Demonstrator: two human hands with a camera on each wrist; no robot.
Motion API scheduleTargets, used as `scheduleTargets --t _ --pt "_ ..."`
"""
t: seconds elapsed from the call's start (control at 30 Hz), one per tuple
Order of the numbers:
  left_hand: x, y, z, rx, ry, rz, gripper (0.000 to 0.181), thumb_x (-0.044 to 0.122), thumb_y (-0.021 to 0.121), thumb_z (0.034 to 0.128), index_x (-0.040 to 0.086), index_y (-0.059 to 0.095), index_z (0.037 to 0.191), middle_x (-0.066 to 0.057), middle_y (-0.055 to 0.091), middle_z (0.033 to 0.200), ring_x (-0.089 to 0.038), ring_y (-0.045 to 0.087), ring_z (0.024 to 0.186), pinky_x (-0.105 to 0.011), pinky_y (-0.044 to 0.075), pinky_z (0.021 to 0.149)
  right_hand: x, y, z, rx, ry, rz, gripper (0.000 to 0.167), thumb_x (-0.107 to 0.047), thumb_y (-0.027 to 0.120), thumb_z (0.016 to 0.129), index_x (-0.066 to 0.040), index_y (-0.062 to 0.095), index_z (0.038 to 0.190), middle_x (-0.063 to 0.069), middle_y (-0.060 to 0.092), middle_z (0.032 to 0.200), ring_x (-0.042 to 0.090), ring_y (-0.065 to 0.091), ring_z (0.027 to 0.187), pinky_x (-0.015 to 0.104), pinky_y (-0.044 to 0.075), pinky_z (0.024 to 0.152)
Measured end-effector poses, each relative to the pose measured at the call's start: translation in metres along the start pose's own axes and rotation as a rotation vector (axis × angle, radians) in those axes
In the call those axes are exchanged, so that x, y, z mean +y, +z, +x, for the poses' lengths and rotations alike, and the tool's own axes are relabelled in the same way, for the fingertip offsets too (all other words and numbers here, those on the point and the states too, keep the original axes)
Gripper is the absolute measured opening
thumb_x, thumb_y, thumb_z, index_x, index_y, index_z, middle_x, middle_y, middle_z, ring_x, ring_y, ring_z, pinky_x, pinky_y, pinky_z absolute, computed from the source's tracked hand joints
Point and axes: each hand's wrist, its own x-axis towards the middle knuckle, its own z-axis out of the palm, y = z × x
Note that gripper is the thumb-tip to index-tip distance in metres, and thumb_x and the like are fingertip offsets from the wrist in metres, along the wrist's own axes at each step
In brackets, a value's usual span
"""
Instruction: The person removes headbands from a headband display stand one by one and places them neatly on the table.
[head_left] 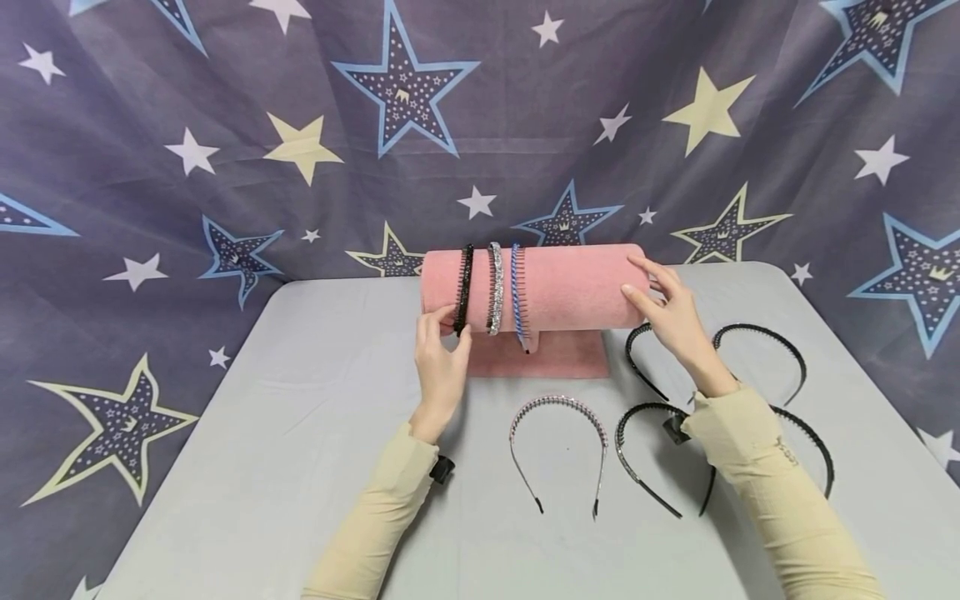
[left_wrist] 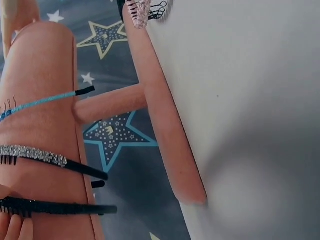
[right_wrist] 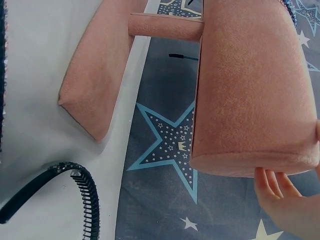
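A pink headband stand has a padded roll on a post above a flat base. Three toothed headbands sit over its left part: a black headband, a silver glittery headband and a blue headband. My left hand pinches the black one, the leftmost, near its front lower part, thumb and fingers on either side. At the roll's other end, my right hand holds the rim, with thumb and index finger on the roll's surface; in the right wrist view, other fingers touch the end face.
On the grey-covered table, a pink headband lies before the stand. Several dark headbands lie at the right, including a black headband partly behind my right wrist. A star-printed cloth hangs behind the table.
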Motion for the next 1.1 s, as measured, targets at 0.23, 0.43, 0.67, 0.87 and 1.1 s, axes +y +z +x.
scheduleTargets --t 0.23,0.43,0.67,0.87,1.1 --pt "-0.003 -0.006 0.002 0.005 -0.032 -0.025 0.028 -0.003 0.062 0.0766 -0.002 0.054 0.104 -0.014 0.050 0.089 -0.022 0.051 0.080 -0.027 0.047 0.072 -0.004 0.001 -0.001 -0.004 0.008 -0.004 0.044 -0.013 0.058 0.086 -0.005 0.046 0.128 0.014 0.041 0.120 0.002 0.047 0.097 0.012 0.044 0.080" --pt "-0.005 -0.010 0.004 0.016 -0.031 -0.035 0.029 -0.004 0.061 0.0770 -0.003 0.054 0.105 -0.015 0.049 0.088 -0.023 0.052 0.079 -0.028 0.048 0.071 -0.016 0.001 -0.004 -0.008 0.012 0.007 0.043 -0.007 0.056 0.086 0.001 0.045 0.127 0.017 0.040 0.120 0.002 0.047 0.096 0.011 0.044 0.080" --pt "-0.007 -0.017 0.006 0.030 -0.050 -0.065 0.030 -0.007 0.061 0.0760 -0.004 0.056 0.105 -0.017 0.050 0.088 -0.023 0.053 0.079 -0.029 0.049 0.071 -0.027 0.003 -0.007 -0.003 0.008 0.007 0.042 -0.004 0.055 0.086 0.005 0.044 0.126 0.018 0.040 0.119 0.003 0.046 0.096 0.010 0.043 0.080" --pt "-0.009 -0.021 0.008 0.044 -0.053 -0.056 0.029 -0.007 0.060 0.0764 -0.003 0.057 0.105 -0.017 0.050 0.088 -0.024 0.054 0.079 -0.032 0.050 0.070 -0.026 0.002 -0.007 -0.002 0.002 0.014 0.043 -0.004 0.055 0.085 0.005 0.044 0.126 0.018 0.040 0.119 0.000 0.046 0.095 0.010 0.043 0.080" --pt "-0.011 -0.026 0.010 0.061 -0.056 -0.030 0.029 -0.006 0.060 0.0762 -0.006 0.058 0.105 -0.018 0.051 0.088 -0.026 0.055 0.079 -0.028 0.051 0.070 -0.026 0.002 -0.006 -0.004 0.007 0.006 0.043 -0.005 0.055 0.086 0.004 0.044 0.126 0.019 0.040 0.119 0.000 0.046 0.095 0.010 0.043 0.080"
